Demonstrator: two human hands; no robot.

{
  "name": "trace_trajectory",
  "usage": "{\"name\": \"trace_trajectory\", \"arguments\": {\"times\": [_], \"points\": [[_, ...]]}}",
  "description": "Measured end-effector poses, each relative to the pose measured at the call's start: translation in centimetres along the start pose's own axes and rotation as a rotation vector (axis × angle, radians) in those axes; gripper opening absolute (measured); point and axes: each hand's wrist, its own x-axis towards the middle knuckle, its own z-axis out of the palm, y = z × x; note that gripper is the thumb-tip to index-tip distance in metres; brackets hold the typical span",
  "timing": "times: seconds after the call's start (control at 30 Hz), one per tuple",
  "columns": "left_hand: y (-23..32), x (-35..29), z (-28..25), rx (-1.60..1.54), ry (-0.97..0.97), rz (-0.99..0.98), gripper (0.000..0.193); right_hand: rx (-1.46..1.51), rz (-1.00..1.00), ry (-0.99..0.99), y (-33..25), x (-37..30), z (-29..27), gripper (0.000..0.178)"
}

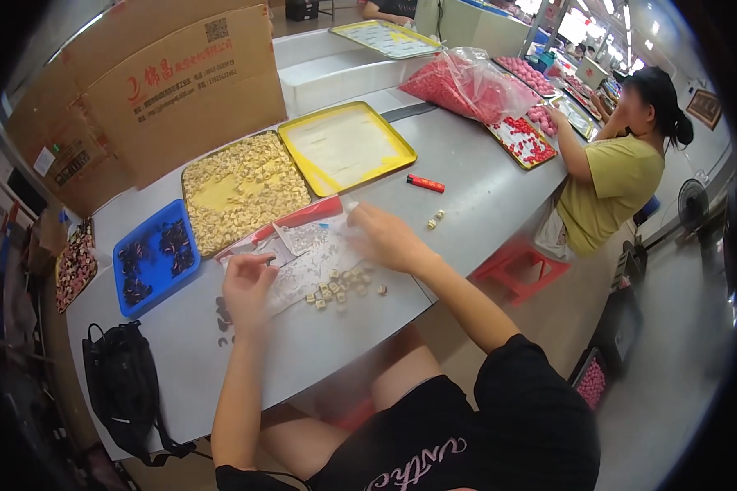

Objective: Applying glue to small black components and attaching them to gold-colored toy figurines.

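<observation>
My left hand (249,280) is closed in a pinch on a small dark piece (271,260). To its right, my right hand (387,239) is closed, with a small white tip showing at its fingers; the rest of what it holds is hidden. Both hands are over a white, patterned sheet (305,255) with a red edge. Small cream cubes (336,288) with dark marks lie in a loose pile between my hands, near the sheet's front edge. Several dark curved pieces (223,321) lie on the table beside my left wrist.
Beyond my hands are a yellow tray of cream pieces (246,176), a bare yellow tray (348,151) and a cardboard box (176,90). A blue tray (157,274) and black bag (123,380) are left. Rightward are a red marker (426,184), a plastic bag (471,82) and a seated person (622,176).
</observation>
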Motion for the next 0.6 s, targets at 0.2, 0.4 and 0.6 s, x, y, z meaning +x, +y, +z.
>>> {"name": "trace_trajectory", "arguments": {"times": [0.2,0.4,0.6], "points": [[0.3,-0.2,0.1,-0.009,-0.009,-0.02,0.023,-0.059,0.198,0.136,2.0,-2.5,-3.2,0.028],[0.0,-0.2,0.6,-0.029,-0.053,-0.034,0.024,-0.153,0.362,0.237,6.0,-8.2,-6.1,0.035],[0.0,-0.2,0.4,-0.067,-0.1,-0.02,0.023,-0.005,0.409,0.291,5.9,-9.0,-6.3,0.031]]}}
